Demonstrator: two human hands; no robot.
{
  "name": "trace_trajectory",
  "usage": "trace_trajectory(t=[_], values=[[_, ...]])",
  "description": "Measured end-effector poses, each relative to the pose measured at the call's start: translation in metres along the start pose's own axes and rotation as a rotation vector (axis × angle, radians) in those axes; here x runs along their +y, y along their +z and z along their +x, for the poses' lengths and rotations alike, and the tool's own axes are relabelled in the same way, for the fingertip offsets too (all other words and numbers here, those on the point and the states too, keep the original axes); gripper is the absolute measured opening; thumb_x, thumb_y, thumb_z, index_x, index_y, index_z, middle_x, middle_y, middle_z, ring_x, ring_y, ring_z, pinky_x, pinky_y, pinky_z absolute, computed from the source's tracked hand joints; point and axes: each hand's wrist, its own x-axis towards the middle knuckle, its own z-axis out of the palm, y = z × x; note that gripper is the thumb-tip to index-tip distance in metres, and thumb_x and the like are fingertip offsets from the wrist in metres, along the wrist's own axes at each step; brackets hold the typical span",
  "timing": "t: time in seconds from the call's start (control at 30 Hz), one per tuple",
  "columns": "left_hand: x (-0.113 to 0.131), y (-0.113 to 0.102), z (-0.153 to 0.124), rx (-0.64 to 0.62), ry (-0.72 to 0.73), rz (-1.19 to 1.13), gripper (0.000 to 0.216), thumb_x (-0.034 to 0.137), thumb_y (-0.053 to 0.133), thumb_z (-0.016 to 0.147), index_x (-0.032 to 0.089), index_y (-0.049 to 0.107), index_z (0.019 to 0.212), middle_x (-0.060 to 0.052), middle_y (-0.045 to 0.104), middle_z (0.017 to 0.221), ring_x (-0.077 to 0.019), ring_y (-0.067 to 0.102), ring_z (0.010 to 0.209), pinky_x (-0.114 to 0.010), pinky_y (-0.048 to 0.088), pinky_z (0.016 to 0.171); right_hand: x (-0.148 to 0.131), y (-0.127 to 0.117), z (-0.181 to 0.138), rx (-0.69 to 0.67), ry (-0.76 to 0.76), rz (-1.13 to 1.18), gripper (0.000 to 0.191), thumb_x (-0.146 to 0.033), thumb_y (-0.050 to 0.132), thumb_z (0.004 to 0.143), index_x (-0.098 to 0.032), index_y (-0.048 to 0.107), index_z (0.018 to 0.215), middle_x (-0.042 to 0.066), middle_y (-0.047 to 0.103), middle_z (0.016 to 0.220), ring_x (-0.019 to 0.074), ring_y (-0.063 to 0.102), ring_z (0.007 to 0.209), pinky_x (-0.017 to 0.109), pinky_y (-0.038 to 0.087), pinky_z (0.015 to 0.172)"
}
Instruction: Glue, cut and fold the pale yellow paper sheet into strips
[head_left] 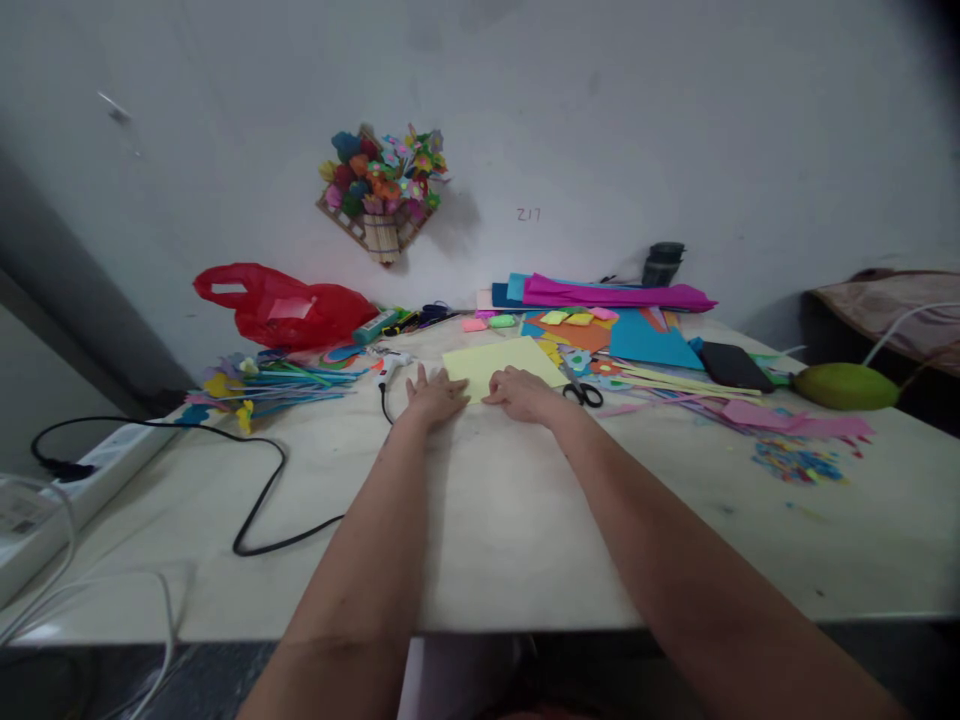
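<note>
Yellow sheet (501, 360): one, lying on the counter (517, 530), 12 o'clock.
Left hand (435, 398): spreading loosely, sheet's 8 o'clock.
Right hand (521, 393): curling, sheet's 6 o'clock, grip unclear.
Scissors (572, 391): one pair, lying at sheet's 4 o'clock.

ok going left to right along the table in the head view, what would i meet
White power strip → red plastic bag → left hand → right hand → scissors → dark flat device → green rounded object. The yellow sheet overlaps both hands, so it's left out.
</note>
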Motion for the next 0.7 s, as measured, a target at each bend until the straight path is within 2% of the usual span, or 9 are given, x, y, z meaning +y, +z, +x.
trace_trajectory(t=[0.13,0.33,0.7], values=[[0.000,0.000,-0.002,0.046,-0.035,0.019,0.052,0.058,0.035,0.077,0.043,0.040,0.127,0.005,0.019,0.146,-0.0371,-0.010,0.132,-0.061,0.003,0.100,-0.005,-0.003,0.001,-0.048,-0.030,-0.050,0.035,-0.013,0.043,0.083,-0.028,0.064,0.106,0.006,0.055,0.110,0.0208,0.047,0.102,0.027,0.035,0.078],[-0.001,-0.002,-0.002,0.034,-0.080,0.000,0.053,0.057,0.037,0.077,0.043,0.040,0.127,0.005,0.017,0.147,-0.0367,-0.013,0.131,-0.062,0.003,0.100,-0.006,0.009,0.008,0.000,-0.103,-0.096,0.040,-0.008,0.044,0.078,-0.028,0.063,0.108,0.006,0.052,0.112,0.0208,0.044,0.102,0.028,0.034,0.079],[-0.004,-0.001,-0.003,0.034,-0.124,-0.053,0.046,0.048,0.033,0.081,0.045,0.042,0.125,0.007,0.020,0.146,-0.0344,-0.009,0.133,-0.062,0.000,0.100,-0.018,0.013,0.012,-0.006,-0.032,-0.130,0.047,-0.012,0.042,0.080,-0.036,0.053,0.119,0.007,0.050,0.110,0.0223,0.045,0.098,0.028,0.035,0.072]])
